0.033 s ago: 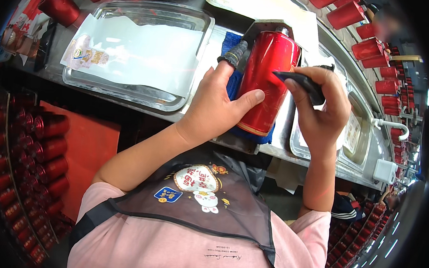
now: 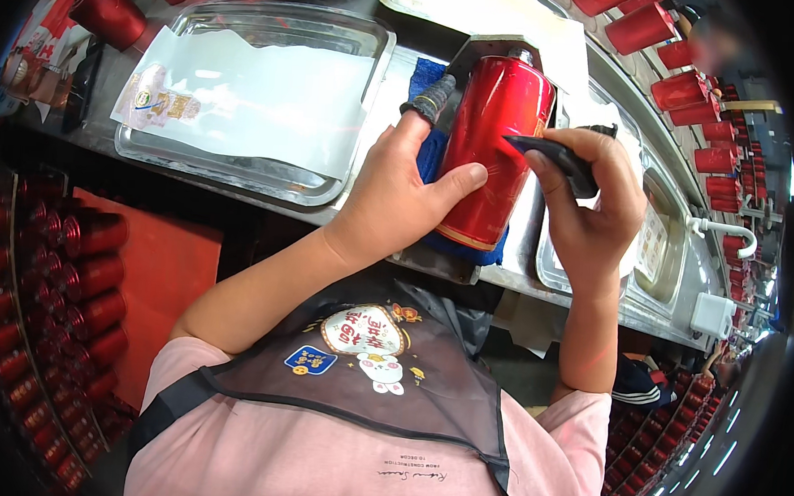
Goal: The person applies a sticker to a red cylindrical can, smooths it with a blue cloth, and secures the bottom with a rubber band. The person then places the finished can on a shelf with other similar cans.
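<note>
A glossy red bottle (image 2: pixel 491 163) lies on a blue cloth (image 2: pixel 427 155) over a metal stand, its neck pointing away from me. My left hand (image 2: pixel 405 172) grips its left side, thumb pressed on the red surface; a dark cover with bands sits on one finger. Between the thumb and fingers of my right hand (image 2: pixel 602 182) is a black pointed scraper (image 2: pixel 559 162). Its tip meets the bottle's upper face, right of the middle. One finger of the right hand also wears a dark cover. The bottle's underside is hidden.
To the left, a metal tray (image 2: pixel 315 185) holds a white sheet (image 2: pixel 252 106) with printed transfers. Another tray (image 2: pixel 553 270) stands right of the bottle, near a white faucet (image 2: pixel 730 234). Many red bottles (image 2: pixel 100 232) are racked at lower left, with more along the right.
The scraper has tilted slightly in my right hand, its tip staying at about the same spot. My left hand and the bottle have barely shifted.
</note>
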Action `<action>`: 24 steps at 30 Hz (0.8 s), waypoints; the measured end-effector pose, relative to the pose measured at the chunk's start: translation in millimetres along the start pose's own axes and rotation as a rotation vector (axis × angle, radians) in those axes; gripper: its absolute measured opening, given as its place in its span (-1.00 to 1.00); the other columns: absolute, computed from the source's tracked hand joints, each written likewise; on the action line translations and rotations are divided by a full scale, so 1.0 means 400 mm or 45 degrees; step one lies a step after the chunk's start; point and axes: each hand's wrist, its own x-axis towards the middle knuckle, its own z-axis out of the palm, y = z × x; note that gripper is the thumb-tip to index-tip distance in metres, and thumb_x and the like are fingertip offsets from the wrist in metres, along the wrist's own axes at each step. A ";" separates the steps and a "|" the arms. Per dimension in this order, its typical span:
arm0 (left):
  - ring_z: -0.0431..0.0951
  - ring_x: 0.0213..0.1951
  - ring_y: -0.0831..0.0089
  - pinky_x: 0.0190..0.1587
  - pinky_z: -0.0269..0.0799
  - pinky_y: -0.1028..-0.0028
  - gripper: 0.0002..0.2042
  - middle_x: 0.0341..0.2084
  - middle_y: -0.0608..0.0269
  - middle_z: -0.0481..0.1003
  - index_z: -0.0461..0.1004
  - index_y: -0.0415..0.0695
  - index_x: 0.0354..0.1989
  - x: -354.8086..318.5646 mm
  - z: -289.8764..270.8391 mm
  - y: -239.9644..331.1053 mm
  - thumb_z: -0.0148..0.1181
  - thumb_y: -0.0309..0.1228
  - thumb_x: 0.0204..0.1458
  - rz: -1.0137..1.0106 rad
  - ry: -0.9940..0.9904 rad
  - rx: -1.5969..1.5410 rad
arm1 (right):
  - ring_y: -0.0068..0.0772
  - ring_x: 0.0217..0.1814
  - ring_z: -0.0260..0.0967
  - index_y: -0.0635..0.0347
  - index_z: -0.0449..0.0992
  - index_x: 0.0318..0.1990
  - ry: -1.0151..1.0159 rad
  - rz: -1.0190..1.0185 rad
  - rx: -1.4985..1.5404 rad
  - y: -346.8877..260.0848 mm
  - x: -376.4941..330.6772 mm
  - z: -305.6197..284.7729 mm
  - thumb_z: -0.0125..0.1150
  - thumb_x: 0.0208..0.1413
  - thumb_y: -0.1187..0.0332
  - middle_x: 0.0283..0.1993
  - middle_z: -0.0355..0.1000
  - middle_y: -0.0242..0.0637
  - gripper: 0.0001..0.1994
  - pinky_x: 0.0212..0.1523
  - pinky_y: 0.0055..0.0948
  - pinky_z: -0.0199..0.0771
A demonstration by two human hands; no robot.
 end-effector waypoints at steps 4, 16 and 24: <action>0.18 0.40 0.20 0.33 0.25 0.30 -0.29 0.35 -0.16 0.20 0.08 -0.30 0.41 -0.002 0.000 -0.006 0.31 -0.41 0.15 0.063 0.022 -0.156 | -0.35 -0.42 0.41 0.20 0.61 -0.26 -0.022 -0.079 -0.051 -0.021 -0.051 0.009 0.42 -0.21 0.68 -0.39 0.50 -0.26 -0.71 -0.42 -0.41 0.39; 0.20 0.39 0.28 0.42 0.04 0.33 -0.39 0.32 -0.06 0.26 0.15 -0.30 0.39 -0.044 -0.001 0.012 0.23 -0.45 0.19 0.088 0.022 -0.117 | -0.30 -0.37 0.43 0.21 0.63 -0.20 0.053 0.094 0.032 -0.027 -0.158 -0.003 0.48 -0.20 0.67 -0.37 0.50 -0.27 -0.67 -0.40 -0.43 0.39; 0.29 0.35 0.10 0.44 -0.11 0.09 -0.54 0.37 -0.16 0.21 0.38 -0.22 0.27 -0.084 0.012 0.005 0.19 -0.38 0.20 0.556 0.042 0.717 | -0.53 -0.27 0.42 0.30 0.59 -0.21 0.166 0.434 0.238 -0.041 -0.205 -0.019 0.52 -0.15 0.65 -0.29 0.50 -0.32 -0.69 -0.24 -0.57 0.39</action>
